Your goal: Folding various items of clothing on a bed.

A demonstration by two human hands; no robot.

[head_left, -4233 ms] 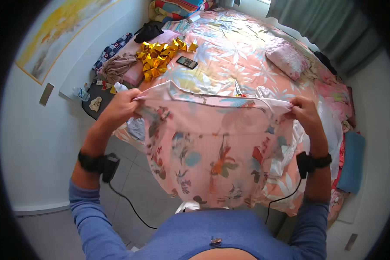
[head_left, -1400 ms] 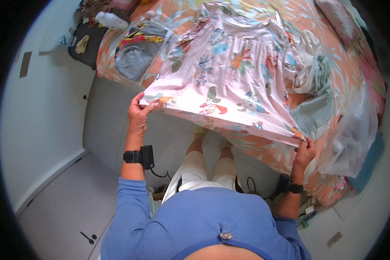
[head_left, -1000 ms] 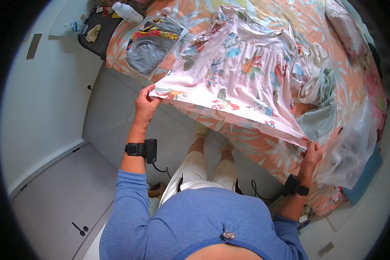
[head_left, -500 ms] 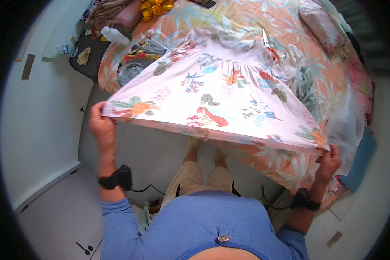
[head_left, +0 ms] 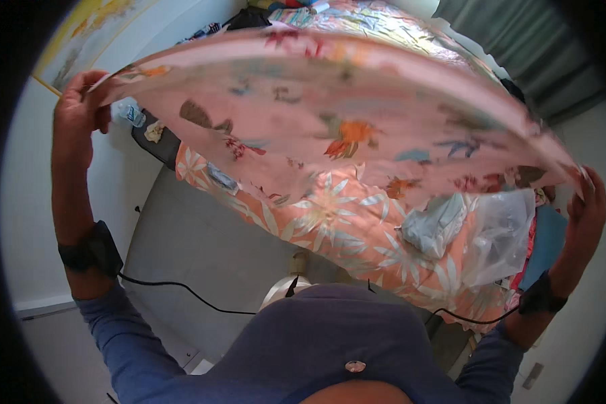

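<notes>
Raising a floral-print top [head_left: 347, 135], its hem stretched wide.
Versus half a second ago: hem lifted from below centre to an arch toward 12 o'clock; more of the leaf-print bed [head_left: 343, 212] uncovered below it. Fabric pink, motion-blurred, with orange, blue and dark green motifs, spread above the bed. Left hand [head_left: 81, 111], 10 o'clock: fingers closed, pinching one hem end. Right hand [head_left: 588, 198], 3 o'clock: fingers closed on the opposite end.

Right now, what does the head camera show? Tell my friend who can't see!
A person's left hand and right hand hold up a pink patterned garment, spread wide and partly hiding an orange leaf-print bedspread. Clear plastic lies on it toward the right.
</notes>
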